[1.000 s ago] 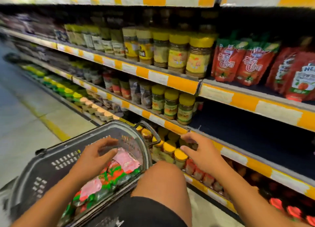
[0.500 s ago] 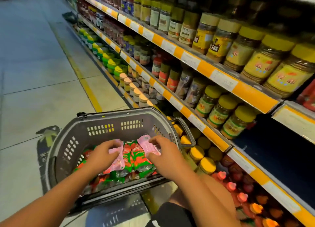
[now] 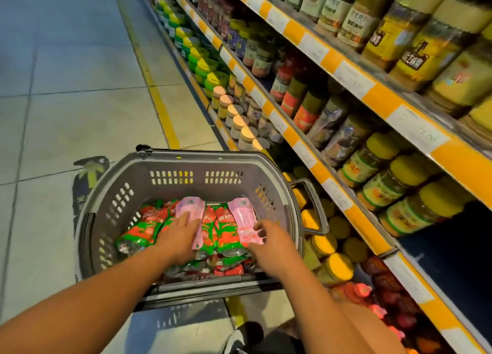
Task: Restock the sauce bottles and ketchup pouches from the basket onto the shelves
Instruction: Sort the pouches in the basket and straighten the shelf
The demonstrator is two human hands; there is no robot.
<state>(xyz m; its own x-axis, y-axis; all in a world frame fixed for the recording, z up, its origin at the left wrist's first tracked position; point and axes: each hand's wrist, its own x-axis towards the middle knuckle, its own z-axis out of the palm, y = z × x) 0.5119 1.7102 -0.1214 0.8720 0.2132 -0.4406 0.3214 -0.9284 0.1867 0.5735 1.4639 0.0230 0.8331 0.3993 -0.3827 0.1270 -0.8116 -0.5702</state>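
A grey shopping basket [image 3: 186,158] stands on the floor in front of me, beside the shelves. It holds several red and green ketchup pouches [image 3: 145,227]. Two pouches lie with their pink backs up. My left hand [image 3: 177,238] grips the left pink-backed pouch [image 3: 190,210], fingers on top and thumb beneath it. My right hand [image 3: 270,240] pinches the lower end of the right pink-backed pouch [image 3: 242,216] with curled fingers. Red-capped sauce bottles [image 3: 372,292] stand on the bottom shelf at lower right.
Shelves with orange and white price strips [image 3: 343,74] run along the right, filled with yellow-lidded jars [image 3: 404,167]. A dark bare stretch of shelf [image 3: 452,250] lies at the right edge. A yellow line [image 3: 157,100] marks the tiled aisle floor. My knee [image 3: 367,324] is at lower right.
My view has swung down from the shelves to the basket. My right hand came from the shelf edge into the basket, and both hands now hold pink-backed pouches.
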